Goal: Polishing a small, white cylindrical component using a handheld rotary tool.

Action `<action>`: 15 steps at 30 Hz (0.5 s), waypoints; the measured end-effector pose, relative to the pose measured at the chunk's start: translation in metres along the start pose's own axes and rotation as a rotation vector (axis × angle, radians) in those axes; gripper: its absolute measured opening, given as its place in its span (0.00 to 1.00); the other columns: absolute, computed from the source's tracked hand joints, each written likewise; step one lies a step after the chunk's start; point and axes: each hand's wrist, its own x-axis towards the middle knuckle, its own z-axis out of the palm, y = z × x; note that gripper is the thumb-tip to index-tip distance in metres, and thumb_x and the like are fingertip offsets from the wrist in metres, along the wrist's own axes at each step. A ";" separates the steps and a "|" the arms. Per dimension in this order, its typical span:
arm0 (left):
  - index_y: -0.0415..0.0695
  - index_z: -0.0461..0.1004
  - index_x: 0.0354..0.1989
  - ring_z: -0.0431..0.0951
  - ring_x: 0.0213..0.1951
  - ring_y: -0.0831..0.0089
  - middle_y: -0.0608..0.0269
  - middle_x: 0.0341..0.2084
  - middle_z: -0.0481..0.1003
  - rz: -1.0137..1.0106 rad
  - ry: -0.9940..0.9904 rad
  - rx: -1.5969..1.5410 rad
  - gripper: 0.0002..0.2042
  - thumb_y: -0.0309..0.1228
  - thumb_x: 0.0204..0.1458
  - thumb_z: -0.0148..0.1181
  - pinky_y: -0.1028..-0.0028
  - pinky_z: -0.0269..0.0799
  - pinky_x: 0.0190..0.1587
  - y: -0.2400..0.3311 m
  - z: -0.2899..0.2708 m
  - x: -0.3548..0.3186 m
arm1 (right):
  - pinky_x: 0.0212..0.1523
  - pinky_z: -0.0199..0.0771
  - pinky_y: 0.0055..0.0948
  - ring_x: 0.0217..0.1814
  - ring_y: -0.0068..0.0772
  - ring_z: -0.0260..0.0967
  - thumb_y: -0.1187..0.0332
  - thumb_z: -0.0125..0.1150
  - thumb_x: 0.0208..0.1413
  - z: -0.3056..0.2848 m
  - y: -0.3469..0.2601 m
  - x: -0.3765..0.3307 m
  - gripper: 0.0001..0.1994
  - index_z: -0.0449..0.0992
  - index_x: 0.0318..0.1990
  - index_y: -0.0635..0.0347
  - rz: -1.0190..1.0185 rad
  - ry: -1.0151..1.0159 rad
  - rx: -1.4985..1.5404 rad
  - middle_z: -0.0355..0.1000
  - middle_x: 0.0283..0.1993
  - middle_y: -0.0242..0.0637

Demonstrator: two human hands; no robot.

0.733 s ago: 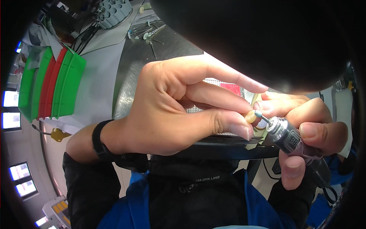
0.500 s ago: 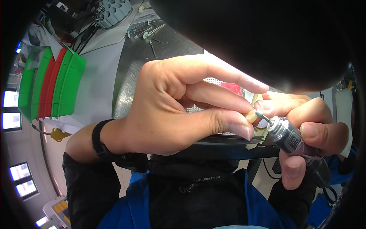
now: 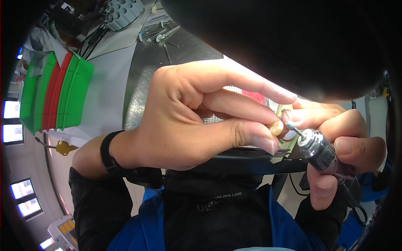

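Between the thumb and fingers of my left hand (image 3: 201,113) is pinched a small yellowish dental crown (image 3: 276,128), shaped like a tooth. My right hand (image 3: 347,138) is wrapped round a rotary handpiece (image 3: 319,151) with a dark body and a silver collar. A pale green grinding tip (image 3: 290,125) sits on its shank and points at the crown, a small gap apart from it. Fingers of the two hands lie close together behind the crown. Part of the handpiece is covered by my right thumb and fingers.
Stacked green and red plastic trays (image 3: 69,94) stand at the left. Loose grinding burs (image 3: 161,35) lie on the dark metal work surface (image 3: 146,79), near a grey bur holder (image 3: 123,14). A large black rounded object (image 3: 284,42) overhangs my hands. A red piece (image 3: 253,97) shows behind my fingers.
My right hand has drawn the handpiece slightly to the right, so its tip has come away from the crown. My left hand has stayed almost still.
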 end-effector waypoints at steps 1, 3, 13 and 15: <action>0.32 0.74 0.43 0.80 0.43 0.66 0.45 0.38 0.79 0.000 0.000 -0.001 0.19 0.21 0.40 0.71 0.69 0.74 0.51 0.000 -0.001 0.000 | 0.49 0.75 0.55 0.45 0.51 0.73 0.62 0.66 0.52 -0.004 -0.004 0.005 0.29 0.58 0.56 0.62 0.027 -0.057 -0.049 0.66 0.35 0.43; 0.32 0.74 0.41 0.80 0.43 0.65 0.46 0.37 0.79 0.017 -0.021 -0.016 0.18 0.21 0.40 0.71 0.68 0.74 0.51 0.000 -0.001 0.002 | 0.49 0.74 0.56 0.45 0.52 0.73 0.60 0.68 0.51 -0.012 -0.010 0.010 0.31 0.58 0.57 0.62 0.058 -0.111 -0.105 0.66 0.35 0.44; 0.34 0.75 0.38 0.79 0.46 0.62 0.51 0.33 0.80 -0.016 0.010 0.025 0.15 0.21 0.41 0.71 0.63 0.72 0.55 0.004 0.000 0.001 | 0.46 0.77 0.49 0.43 0.48 0.73 0.66 0.58 0.56 0.009 -0.005 0.000 0.22 0.58 0.54 0.61 0.019 0.048 -0.059 0.64 0.34 0.43; 0.35 0.75 0.40 0.77 0.49 0.60 0.52 0.32 0.80 -0.005 -0.057 0.083 0.16 0.20 0.41 0.70 0.61 0.71 0.56 0.004 -0.002 0.002 | 0.45 0.78 0.47 0.43 0.48 0.73 0.65 0.57 0.56 0.009 -0.006 0.000 0.21 0.59 0.53 0.61 0.061 0.048 -0.099 0.64 0.33 0.42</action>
